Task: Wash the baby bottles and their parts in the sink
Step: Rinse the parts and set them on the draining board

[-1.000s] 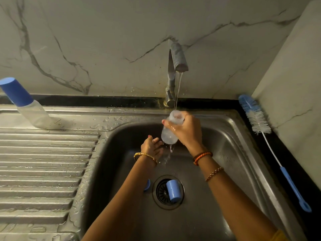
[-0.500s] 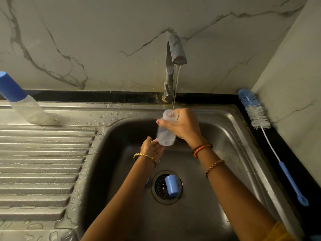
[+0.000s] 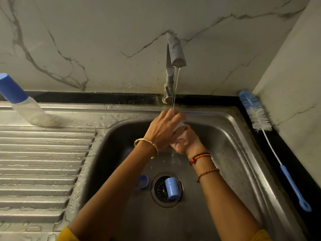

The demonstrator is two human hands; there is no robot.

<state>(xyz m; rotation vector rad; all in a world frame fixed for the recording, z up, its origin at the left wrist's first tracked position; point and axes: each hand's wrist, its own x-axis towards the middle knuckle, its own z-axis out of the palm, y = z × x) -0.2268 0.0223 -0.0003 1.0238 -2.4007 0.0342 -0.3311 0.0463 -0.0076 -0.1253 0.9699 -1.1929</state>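
Now we rinse: our left hand (image 3: 162, 131) and right hand (image 3: 186, 142) both clasp the clear baby bottle (image 3: 179, 126) under the tap (image 3: 175, 53) stream, at twelve o'clock of the drain (image 3: 159, 188). Next, probably, the blue cap (image 3: 171, 188) at six o'clock.

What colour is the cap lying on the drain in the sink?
Light blue. The cap lies on its side over the drain, clearest in the head view.
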